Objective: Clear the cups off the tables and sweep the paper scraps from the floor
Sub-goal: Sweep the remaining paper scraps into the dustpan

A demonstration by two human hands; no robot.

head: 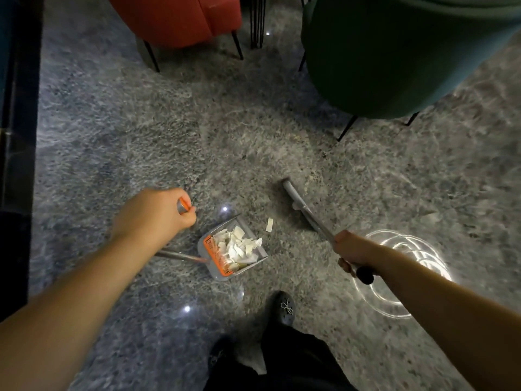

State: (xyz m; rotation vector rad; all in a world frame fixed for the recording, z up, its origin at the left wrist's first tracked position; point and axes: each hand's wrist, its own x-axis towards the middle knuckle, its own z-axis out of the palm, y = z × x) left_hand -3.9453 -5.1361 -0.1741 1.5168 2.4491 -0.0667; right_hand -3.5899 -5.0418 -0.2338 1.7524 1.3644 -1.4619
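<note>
Grey speckled polished stone floor [169, 122], glossy, with small ceiling-light glints and one bright ringed reflection [406, 275] at right. Red upholstered chair [180, 18] on thin black legs at top left; dark green chair [394, 52] at top right, same thin black legs. Dark wall or panel [17, 136] along left edge. Dim lighting.

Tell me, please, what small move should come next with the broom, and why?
Probably a short sweep of the broom leftward to push the loose paper scrap into the dustpan. That scrap lies on the floor just outside the pan's mouth, while the right hand holds the broom and the left hand steadies the dustpan handle.
</note>
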